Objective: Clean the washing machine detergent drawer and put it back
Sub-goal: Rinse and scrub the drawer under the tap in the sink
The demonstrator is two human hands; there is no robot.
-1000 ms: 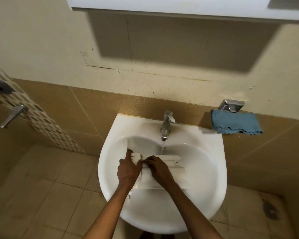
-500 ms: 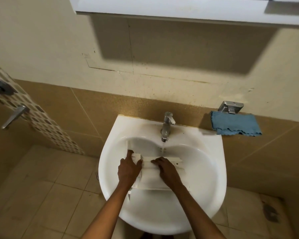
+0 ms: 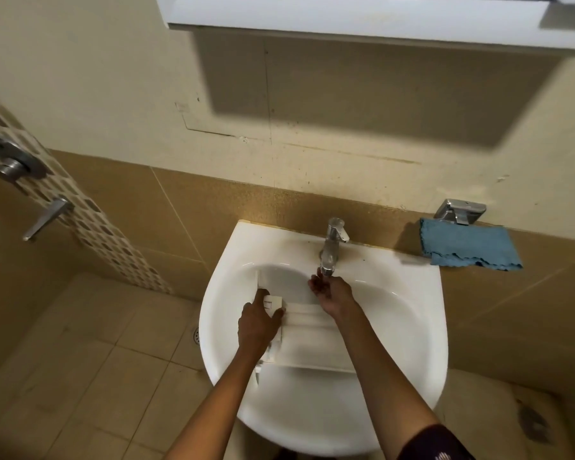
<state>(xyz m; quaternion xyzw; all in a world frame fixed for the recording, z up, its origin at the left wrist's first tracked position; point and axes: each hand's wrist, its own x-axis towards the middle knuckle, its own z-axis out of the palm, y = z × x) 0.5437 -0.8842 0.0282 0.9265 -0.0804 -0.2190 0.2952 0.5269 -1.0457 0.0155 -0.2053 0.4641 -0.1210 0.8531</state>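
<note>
Left arm (image 3: 219,400) bare right to frame edge. Right arm (image 3: 389,376) bare to above elbow, then dark maroon sleeve (image 3: 435,441) with rounded hem. Small pale print (image 3: 442,456) on sleeve at bottom edge, too blurred to read. Left hand (image 3: 258,327), right hand (image 3: 332,292) bare.

The left hand (image 3: 258,322) covers the left part of the drawer (image 3: 312,340). The right arm (image 3: 365,346) hides its right end. The little mark (image 3: 269,304) between the left hand's finger and thumb is too small to read.
</note>
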